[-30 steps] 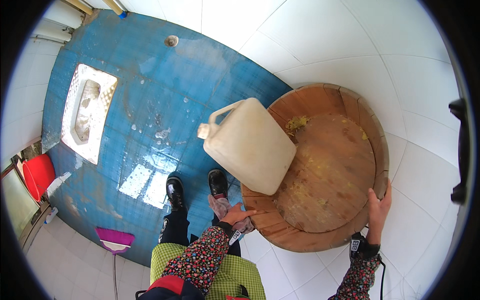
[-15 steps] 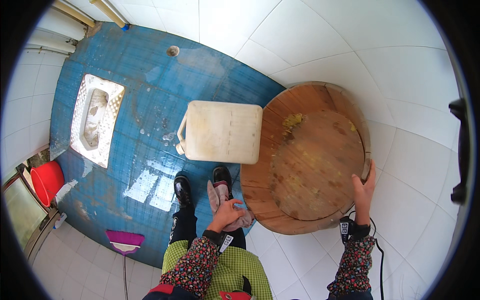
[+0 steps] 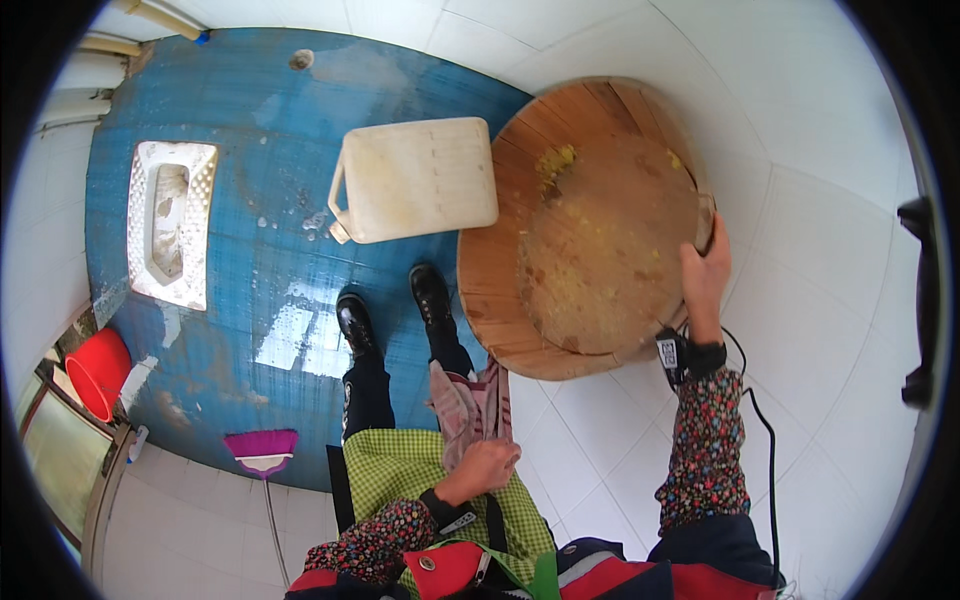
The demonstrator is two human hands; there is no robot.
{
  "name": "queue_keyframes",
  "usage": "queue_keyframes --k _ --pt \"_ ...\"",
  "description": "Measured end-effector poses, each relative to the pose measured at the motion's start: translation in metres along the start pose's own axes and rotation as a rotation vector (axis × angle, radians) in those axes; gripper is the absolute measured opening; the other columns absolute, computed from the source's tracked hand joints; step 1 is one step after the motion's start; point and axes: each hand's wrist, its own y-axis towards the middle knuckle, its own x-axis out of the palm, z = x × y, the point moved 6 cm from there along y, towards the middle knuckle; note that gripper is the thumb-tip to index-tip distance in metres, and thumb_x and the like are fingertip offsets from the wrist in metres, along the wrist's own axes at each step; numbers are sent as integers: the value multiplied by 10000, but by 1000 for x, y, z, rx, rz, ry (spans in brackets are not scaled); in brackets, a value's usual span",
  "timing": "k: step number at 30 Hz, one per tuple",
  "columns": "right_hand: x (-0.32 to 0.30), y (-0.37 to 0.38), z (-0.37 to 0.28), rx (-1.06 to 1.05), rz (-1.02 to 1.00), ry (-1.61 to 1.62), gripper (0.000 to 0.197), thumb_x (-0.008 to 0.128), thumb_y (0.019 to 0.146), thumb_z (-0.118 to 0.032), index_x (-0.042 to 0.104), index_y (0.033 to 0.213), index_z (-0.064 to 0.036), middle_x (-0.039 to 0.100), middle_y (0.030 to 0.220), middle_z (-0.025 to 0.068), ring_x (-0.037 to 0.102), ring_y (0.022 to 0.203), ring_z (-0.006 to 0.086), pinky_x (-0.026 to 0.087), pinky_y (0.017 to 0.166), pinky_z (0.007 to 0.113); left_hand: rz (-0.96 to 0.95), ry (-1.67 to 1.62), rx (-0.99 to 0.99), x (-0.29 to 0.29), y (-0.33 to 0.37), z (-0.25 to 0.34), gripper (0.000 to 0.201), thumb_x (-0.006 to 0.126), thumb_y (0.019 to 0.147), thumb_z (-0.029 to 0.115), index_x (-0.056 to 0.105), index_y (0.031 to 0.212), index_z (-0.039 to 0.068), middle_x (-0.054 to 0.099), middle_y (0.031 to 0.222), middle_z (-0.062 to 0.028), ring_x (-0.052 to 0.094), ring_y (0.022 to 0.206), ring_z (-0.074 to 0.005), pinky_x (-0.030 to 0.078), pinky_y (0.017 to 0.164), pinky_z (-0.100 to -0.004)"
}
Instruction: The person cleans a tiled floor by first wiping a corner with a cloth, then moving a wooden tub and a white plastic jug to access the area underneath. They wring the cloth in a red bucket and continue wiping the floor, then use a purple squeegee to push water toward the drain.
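Observation:
A big round wooden tub [image 3: 505, 300] stands at the right, with damp patches and yellow bits on its inside bottom. My right hand [image 3: 706, 268] is closed over the tub's right rim, thumb inside. Close to my body, my left hand [image 3: 484, 470] grips a pinkish-grey cloth [image 3: 468, 410], which hangs away from me toward the tub's near left side. An off-white plastic jerrycan [image 3: 415, 180] lies on its side against the tub's left rim, its handle and cap pointing left.
Blue tiled floor [image 3: 250, 200] has wet, shiny spots. A white squat toilet [image 3: 170, 225] is set in it at the left. A red bucket [image 3: 98, 374] and a purple broom [image 3: 262, 450] stand nearer left. White tiled wall [image 3: 820, 260] closes the right. A black cable [image 3: 770, 470] hangs beside my right arm.
My left hand has drawn back toward my body with the cloth, which now hangs longer. My right hand stays on the rim. The view has shifted, so tub and jerrycan appear higher.

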Motion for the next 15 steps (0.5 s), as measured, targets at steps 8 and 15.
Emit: queue_keyframes --k 8,15 --pt "1 -4 2 28 47 -5 645 579 745 -111 404 1346 48 472 1341 223 452 1247 328 343 1047 361 -82 43 -234 56 57 -77 202 610 804 188 652 866 0 644 776 -207 626 761 -372 493 695 -450" --pt "3 0 18 43 25 110 623 589 758 -122 425 1337 37 495 1323 211 484 1221 306 377 1016 352 541 661 140 34 115 -107 308 506 851 196 606 1040 -25 636 961 -242 609 927 -394 479 832 -452"
